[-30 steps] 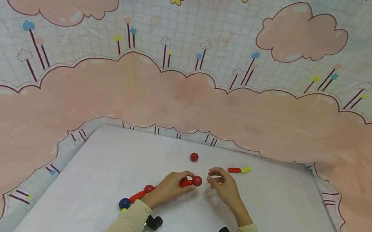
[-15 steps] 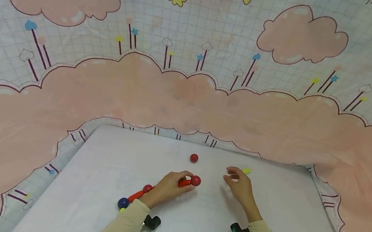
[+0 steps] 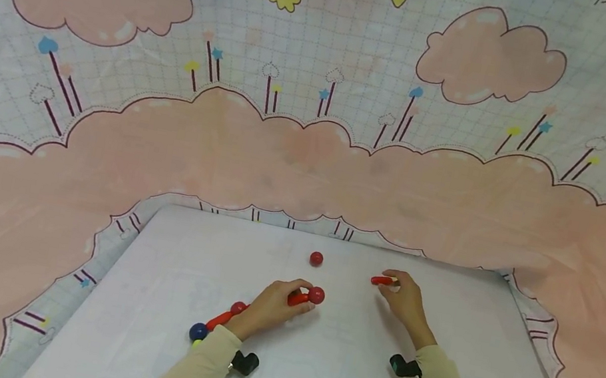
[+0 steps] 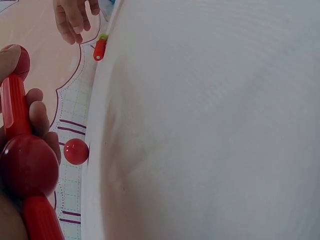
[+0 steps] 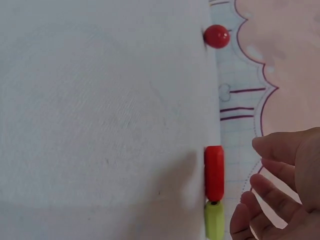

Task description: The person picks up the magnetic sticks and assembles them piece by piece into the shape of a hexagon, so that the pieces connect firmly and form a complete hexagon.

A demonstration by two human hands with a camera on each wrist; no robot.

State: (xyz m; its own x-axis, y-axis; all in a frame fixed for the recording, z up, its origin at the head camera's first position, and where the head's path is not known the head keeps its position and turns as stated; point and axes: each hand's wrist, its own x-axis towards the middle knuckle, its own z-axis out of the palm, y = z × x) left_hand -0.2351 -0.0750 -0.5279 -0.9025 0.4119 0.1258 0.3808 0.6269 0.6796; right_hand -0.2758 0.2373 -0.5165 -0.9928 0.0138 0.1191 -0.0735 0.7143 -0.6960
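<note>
My left hand grips a red stick with a red ball on its tip. In the left wrist view that stick is part of a chain, with another red ball and a further red stick. My right hand hovers over a loose red stick that lies end to end with a yellow-green stick. In the right wrist view its fingers are spread and apart from both sticks. The forearm hides part of the chain.
A loose red ball lies near the back of the white table. At the left, a blue ball, a red stick and a red ball show beside the left sleeve. A printed cloth hangs behind.
My right hand has moved right and back, from beside the held ball to the loose red and yellow-green sticks. The left hand and its chain have barely shifted.
</note>
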